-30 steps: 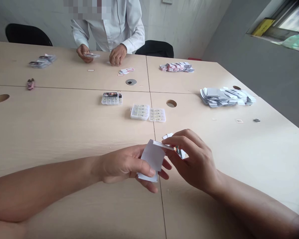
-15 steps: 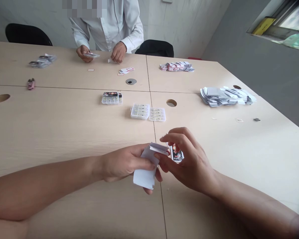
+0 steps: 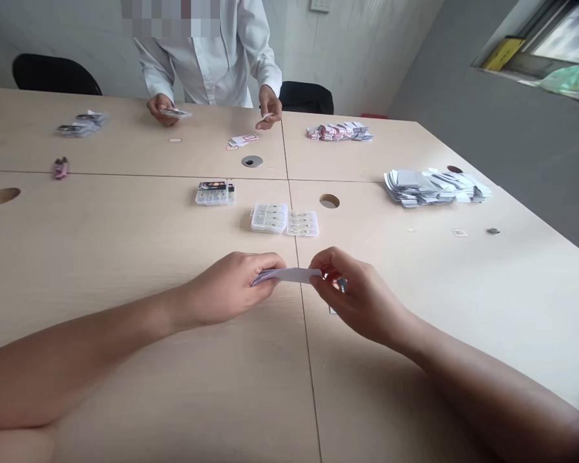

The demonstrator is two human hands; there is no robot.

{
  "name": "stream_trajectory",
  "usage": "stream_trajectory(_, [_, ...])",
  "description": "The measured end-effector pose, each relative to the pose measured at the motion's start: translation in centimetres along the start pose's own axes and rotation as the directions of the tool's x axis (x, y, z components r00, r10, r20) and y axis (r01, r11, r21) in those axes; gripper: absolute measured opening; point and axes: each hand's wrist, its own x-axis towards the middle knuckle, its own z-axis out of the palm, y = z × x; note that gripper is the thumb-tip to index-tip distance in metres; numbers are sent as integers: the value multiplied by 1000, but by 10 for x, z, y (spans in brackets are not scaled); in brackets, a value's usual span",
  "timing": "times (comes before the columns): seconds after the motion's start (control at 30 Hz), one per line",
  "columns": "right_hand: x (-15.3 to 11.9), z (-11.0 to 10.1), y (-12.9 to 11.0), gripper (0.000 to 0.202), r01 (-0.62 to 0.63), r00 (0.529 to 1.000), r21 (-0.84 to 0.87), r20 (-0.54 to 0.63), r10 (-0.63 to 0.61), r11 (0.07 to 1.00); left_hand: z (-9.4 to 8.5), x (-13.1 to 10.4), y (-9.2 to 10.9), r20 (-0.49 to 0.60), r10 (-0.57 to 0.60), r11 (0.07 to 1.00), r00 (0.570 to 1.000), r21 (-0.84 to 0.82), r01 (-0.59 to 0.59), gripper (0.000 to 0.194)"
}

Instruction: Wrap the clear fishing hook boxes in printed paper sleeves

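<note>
Stretched between my two hands is a thin white paper card (image 3: 296,275), seen nearly edge-on. My left hand (image 3: 236,283) pinches its left end between thumb and fingers, where more than one layer shows. At the other end, my right hand (image 3: 354,289) pinches the card with thumb and fingertips. A black printed card (image 3: 340,285) lies on the table behind my right hand, mostly covered by it. Beyond my hands sit clear plastic boxes (image 3: 269,218) with small lures in rows, and another clear box (image 3: 303,223) beside them.
Clear boxes with black labels (image 3: 215,192) stand further left. At the right lies a heap of white cards (image 3: 434,188), with red-edged cards (image 3: 340,132) behind it. A person in a white shirt (image 3: 207,58) handles small items across the table. Pink clippers (image 3: 60,168) lie at left.
My hands have turned the white card from hanging down to lying nearly level, and my right fingers have closed on its end. The other person's one hand has moved to the right with a small white piece.
</note>
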Motion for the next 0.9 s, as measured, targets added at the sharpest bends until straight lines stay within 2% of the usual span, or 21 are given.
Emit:
stream_trajectory(0.07, [-1, 8, 7, 14, 31, 999, -64, 30, -29, 997, 0, 1, -3, -36, 59, 990, 998, 133, -53, 22])
stream_trajectory(0.17, [-3, 18, 16, 20, 85, 994, -140, 76, -75, 987, 2, 3, -7, -18, 123, 958, 992, 262, -114, 24])
stream_trajectory(0.33, [-3, 20, 20, 19, 109, 989, -227, 126, -82, 968, -3, -1, -9, 6, 78, 934, 997, 350, -75, 21])
stream_trajectory(0.5, [-3, 19, 19, 20, 92, 989, -275, 137, -56, 957, -10, -5, -7, 53, 2, 950, 999, 310, -19, 21])
stream_trajectory(0.67, [-4, 22, 19, 22, 87, 988, -285, 145, -46, 955, -8, -7, -5, 83, -19, 967, 996, 256, -3, 17])
stream_trajectory(0.9, [-6, 24, 18, 19, 83, 987, -284, 155, -40, 955, -9, -9, 3, 113, -35, 975, 993, 223, 9, 29])
